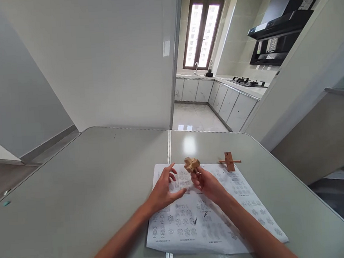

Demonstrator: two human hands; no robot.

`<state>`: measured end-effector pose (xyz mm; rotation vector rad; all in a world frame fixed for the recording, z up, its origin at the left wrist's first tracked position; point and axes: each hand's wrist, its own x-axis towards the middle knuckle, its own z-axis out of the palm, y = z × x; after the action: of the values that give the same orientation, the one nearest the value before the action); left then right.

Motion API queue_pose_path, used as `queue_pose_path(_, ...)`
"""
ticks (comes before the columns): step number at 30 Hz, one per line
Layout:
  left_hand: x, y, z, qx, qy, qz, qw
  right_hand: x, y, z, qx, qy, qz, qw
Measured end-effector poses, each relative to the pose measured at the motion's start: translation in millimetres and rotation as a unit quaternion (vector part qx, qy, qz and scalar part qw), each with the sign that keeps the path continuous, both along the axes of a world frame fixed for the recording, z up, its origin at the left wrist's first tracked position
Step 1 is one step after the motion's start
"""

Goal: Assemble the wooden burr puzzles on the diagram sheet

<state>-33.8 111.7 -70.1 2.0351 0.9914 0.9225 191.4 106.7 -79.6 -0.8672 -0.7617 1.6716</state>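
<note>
My right hand (203, 183) pinches a light wooden interlocking puzzle (191, 164) by one of its lower ends and holds it up above the paper. To the left of it, my left hand (166, 187) is open, thumb and fingers apart with nothing between them. Under both hands lies a large white instruction sheet (185, 232) printed with rows of small line diagrams; my forearms cover parts of it. A second, reddish-brown wooden puzzle (229, 162), cross-shaped with a thin rod and a dark mark on top, rests at the sheet's upper right edge.
The grey-green folding table (76, 198) has a metal seam down its middle and a metal front edge. A small teal object (6, 203) lies near its left edge. Beyond stand a white partition (120, 62) and a kitchen with a stove (248, 82).
</note>
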Motion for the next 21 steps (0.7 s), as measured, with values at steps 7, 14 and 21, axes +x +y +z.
queue_pose_path(7,0.4,0.6,3.1,-0.018,0.013,0.006,1.000,24.1,17.3,-14.4,-0.011,0.095,-0.178,0.979)
queue_pose_path(14,-1.0,-1.0,4.5,-0.026,0.025,-0.008,0.999,37.4,22.2,-25.1,-0.003,0.129,-0.220,0.967)
queue_pose_path(21,-1.3,-0.3,6.4,-0.038,0.033,-0.012,0.999,40.9,26.5,-30.9,-0.010,0.146,-0.249,0.957)
